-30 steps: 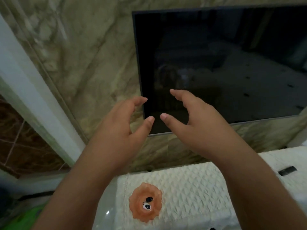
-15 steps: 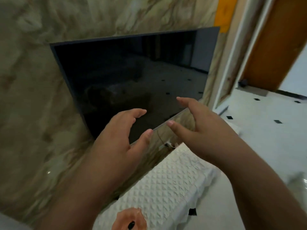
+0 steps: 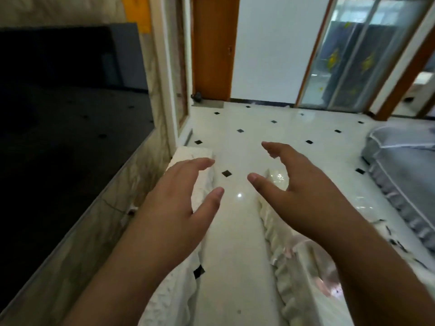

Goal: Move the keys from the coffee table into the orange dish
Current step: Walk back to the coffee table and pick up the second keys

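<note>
Your hands are both empty, held out over the floor.

Your left hand (image 3: 174, 208) and right hand (image 3: 303, 187) hover apart with fingers spread and loosely curled (nothing in either). Below them runs the white tiled floor (image 3: 237, 142) with black diamonds, a white textured cover (image 3: 174, 290) to the left, the dark TV screen (image 3: 70, 128) beyond it. Neither keys nor orange dish can be seen here.

Both hands (image 3: 235, 196) outstretched (fingers spread)
</note>
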Demonstrator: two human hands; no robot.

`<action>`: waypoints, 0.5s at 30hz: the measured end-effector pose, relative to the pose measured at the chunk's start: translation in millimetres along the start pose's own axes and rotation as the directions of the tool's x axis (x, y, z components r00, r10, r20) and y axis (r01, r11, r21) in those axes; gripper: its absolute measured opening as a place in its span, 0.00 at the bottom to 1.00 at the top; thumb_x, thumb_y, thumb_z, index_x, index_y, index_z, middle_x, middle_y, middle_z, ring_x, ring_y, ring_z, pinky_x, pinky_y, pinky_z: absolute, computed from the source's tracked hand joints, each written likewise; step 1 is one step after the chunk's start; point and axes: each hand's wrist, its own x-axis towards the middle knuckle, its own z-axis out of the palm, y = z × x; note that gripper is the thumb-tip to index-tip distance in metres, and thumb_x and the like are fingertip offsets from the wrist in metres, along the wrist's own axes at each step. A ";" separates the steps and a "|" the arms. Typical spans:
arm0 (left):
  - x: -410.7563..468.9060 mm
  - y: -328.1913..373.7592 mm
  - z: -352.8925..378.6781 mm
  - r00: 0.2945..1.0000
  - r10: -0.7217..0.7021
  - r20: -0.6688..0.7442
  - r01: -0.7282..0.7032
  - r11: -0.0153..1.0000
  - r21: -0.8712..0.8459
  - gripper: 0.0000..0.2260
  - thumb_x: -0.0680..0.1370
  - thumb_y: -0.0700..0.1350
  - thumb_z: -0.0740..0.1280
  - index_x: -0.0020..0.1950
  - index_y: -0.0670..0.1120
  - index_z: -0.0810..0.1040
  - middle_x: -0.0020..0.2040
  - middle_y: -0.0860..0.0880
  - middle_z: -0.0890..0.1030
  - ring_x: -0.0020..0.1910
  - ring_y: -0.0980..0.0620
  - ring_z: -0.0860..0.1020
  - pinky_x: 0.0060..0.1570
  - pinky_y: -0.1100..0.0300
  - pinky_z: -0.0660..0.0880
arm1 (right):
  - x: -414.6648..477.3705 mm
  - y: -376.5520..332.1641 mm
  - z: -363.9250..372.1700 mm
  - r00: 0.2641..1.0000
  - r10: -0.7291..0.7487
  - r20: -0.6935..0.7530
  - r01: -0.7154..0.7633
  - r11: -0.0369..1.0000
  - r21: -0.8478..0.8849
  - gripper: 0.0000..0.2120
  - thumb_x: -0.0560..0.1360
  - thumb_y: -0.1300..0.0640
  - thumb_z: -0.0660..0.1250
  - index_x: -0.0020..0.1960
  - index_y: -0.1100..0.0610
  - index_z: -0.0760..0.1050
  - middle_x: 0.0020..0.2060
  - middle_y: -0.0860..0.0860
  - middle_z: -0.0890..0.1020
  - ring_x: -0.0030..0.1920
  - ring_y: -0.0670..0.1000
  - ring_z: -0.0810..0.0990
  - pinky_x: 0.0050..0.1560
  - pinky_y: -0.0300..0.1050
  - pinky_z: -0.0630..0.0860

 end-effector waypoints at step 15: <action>79.2 52.9 88.4 0.974 0.170 0.153 -0.162 0.985 -0.066 0.23 0.75 0.65 0.60 0.70 0.65 0.64 0.66 0.66 0.68 0.66 0.63 0.68 0.63 0.48 0.72 | 22.0 111.6 -45.4 0.977 0.179 -0.112 -0.177 0.984 0.029 0.34 0.72 0.31 0.62 0.74 0.35 0.54 0.74 0.38 0.61 0.69 0.45 0.68 0.59 0.42 0.63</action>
